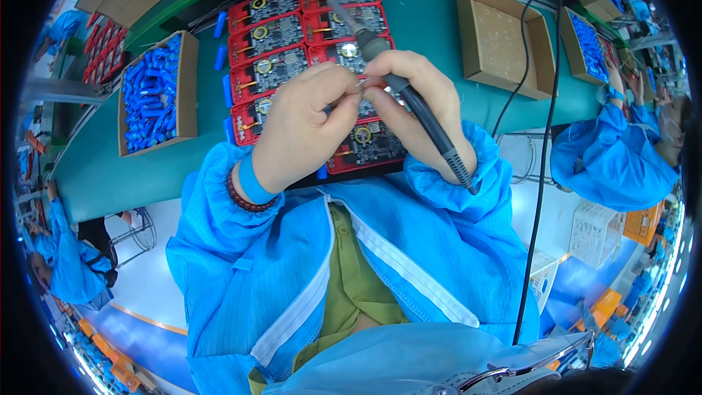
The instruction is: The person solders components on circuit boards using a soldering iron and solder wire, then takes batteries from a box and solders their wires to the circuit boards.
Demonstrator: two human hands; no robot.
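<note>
A soldering iron [424,118] with a dark handle lies in my right hand [431,91], its metal end pointing away to the upper left. My right thumb and fingertips also meet the fingertips of my left hand [296,124]. Between them shows a thin, light sliver, too small to name. My left fingers are closed in a pinch, and what they hold is mostly hidden. Under both hands stand red cases [235,51] in two columns, each with a circuit board [281,33] inside. My hands cover parts of the middle and nearer cases.
On the left of the green table [95,168] stands a cardboard box [188,95] of blue cylinders [150,102]. Several more blue cylinders [221,57] lie beside the cases. An open cardboard box [504,36] stands at right, near hanging black cables [545,153]. A co-worker [610,153] sits further right.
</note>
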